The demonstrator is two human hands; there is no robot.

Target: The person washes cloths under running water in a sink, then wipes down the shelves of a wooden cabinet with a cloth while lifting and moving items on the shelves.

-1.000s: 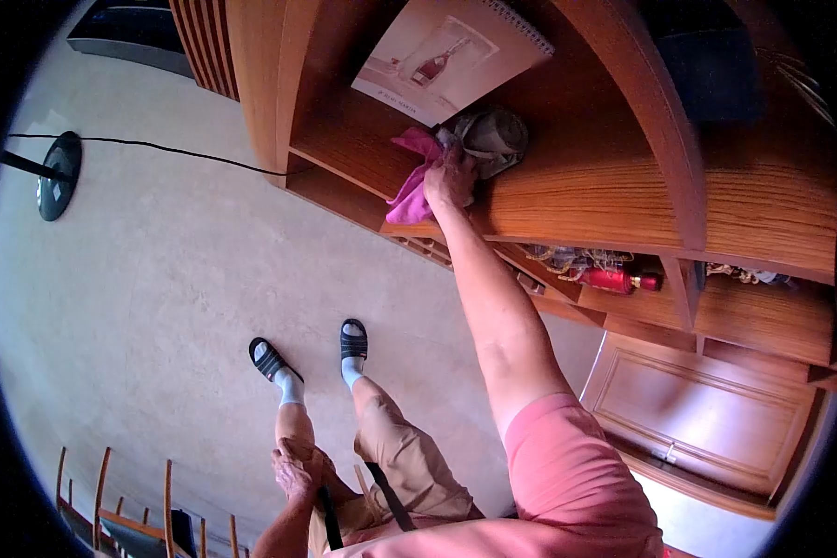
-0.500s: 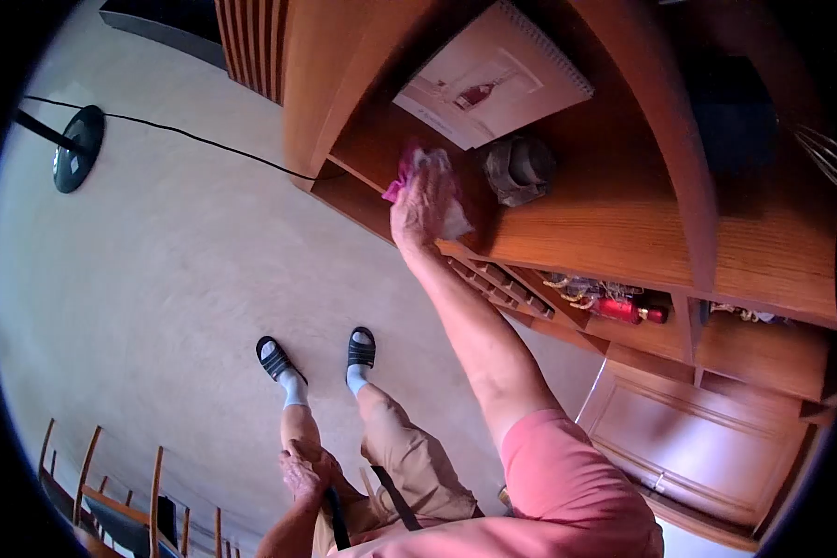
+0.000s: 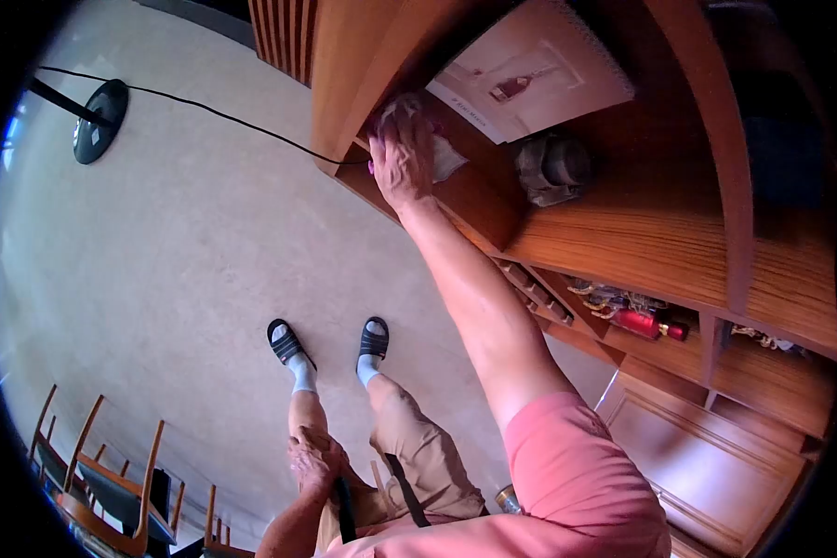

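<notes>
My right hand [image 3: 403, 167] presses a crumpled cloth [image 3: 447, 159], pink and white, against the wooden shelf [image 3: 479, 200] near its left end. The fingers cover much of the cloth. Just to the right stands a small dark, rounded object [image 3: 554, 169], whose kind I cannot make out. Behind it a spiral-bound calendar [image 3: 530, 74] with a bottle picture leans at the back of the shelf. Lower down, my left hand [image 3: 314, 458] lies on my knee with nothing visible in it.
Below the shelf, a compartment holds a red bottle [image 3: 635, 323] and other small items. A cabinet door [image 3: 688, 446] is at lower right. Chairs [image 3: 121, 484] stand at lower left. A black cable [image 3: 214, 112] runs over the floor from a round stand base [image 3: 100, 121] to the cabinet.
My right hand has slid with the cloth to the left and farther back along the shelf. The view has shifted slightly. My left hand stays on my knee.
</notes>
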